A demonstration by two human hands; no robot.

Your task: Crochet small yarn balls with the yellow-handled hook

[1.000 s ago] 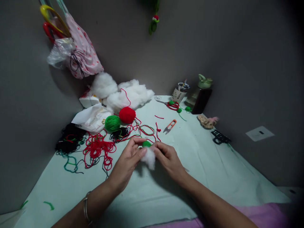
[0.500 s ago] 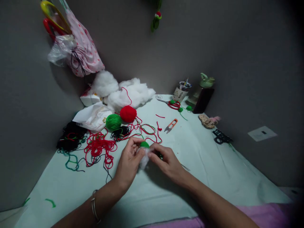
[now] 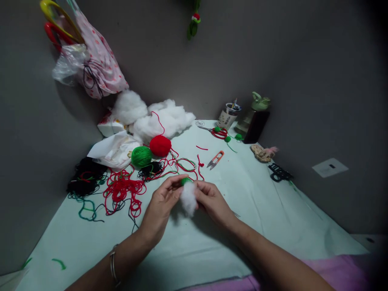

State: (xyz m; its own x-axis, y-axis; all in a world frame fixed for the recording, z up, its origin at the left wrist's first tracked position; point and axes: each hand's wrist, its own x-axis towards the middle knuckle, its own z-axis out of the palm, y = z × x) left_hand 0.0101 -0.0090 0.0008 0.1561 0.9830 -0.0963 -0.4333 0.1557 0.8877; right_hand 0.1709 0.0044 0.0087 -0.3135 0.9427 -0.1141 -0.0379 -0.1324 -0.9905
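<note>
"Grip, please?"
"Left hand has thumb and fingers nearly together around a small green yarn piece; right hand pinches white stuffing against it, fingertips closed."
"Where?"
"Above the middle of the table, between front and back edges."

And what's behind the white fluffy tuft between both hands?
Part of a small green yarn piece shows just past the tuft, touching the left hand. The tuft and fingers hide the rest.

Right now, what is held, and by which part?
The left hand pinches the green piece by its left side; the right hand meets the white fluff at its right edge, exact grip unclear.
</note>
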